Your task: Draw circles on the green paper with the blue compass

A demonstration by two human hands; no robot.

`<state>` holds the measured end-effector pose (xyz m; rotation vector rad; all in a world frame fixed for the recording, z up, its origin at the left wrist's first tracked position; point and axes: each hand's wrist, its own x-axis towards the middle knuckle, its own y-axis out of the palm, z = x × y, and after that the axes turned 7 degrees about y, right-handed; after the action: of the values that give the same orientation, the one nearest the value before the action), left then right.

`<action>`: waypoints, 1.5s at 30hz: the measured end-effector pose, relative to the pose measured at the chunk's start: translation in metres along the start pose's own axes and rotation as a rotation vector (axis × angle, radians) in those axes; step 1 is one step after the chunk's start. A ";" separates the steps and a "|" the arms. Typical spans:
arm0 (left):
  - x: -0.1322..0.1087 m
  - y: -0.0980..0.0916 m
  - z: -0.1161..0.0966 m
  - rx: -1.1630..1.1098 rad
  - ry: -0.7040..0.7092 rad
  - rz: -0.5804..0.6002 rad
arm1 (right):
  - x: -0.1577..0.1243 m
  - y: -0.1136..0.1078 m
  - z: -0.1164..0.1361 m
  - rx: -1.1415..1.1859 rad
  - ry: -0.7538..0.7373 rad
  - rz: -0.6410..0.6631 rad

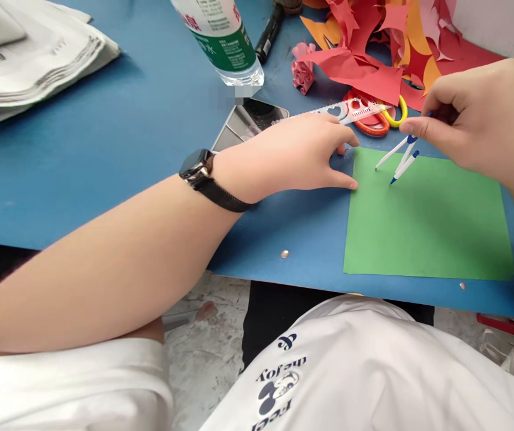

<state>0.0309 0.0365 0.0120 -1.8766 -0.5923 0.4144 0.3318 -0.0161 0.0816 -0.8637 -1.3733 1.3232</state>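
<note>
Head camera faces forward and down, near the table (149, 120)

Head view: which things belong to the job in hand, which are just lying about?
In use:
compass, held in the right hand
green paper, left hand at its edge

Apparently just lying about:
scissors
clear ruler
red and orange paper scraps
bottle

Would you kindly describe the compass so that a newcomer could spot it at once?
On the blue table, find the green paper. Toward its far left corner, the right hand holds the compass. Unlike the flat ruler beyond, it has slim white legs with blue parts.
</note>
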 end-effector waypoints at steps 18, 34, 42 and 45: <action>0.001 0.015 -0.002 0.090 0.006 0.031 | 0.015 0.046 -0.035 0.724 0.379 -0.046; 0.016 0.030 0.003 -0.115 -0.086 -0.098 | 0.039 0.098 -0.080 1.064 0.620 -0.075; 0.014 0.033 -0.001 -0.183 -0.024 -0.166 | 0.045 0.112 -0.093 1.055 0.653 -0.140; 0.010 0.030 -0.004 -0.248 -0.002 -0.162 | 0.046 0.116 -0.095 1.044 0.663 -0.158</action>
<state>0.0472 0.0297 -0.0142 -2.0440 -0.8216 0.2450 0.3956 0.0696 -0.0336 -0.3718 -0.1393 1.2323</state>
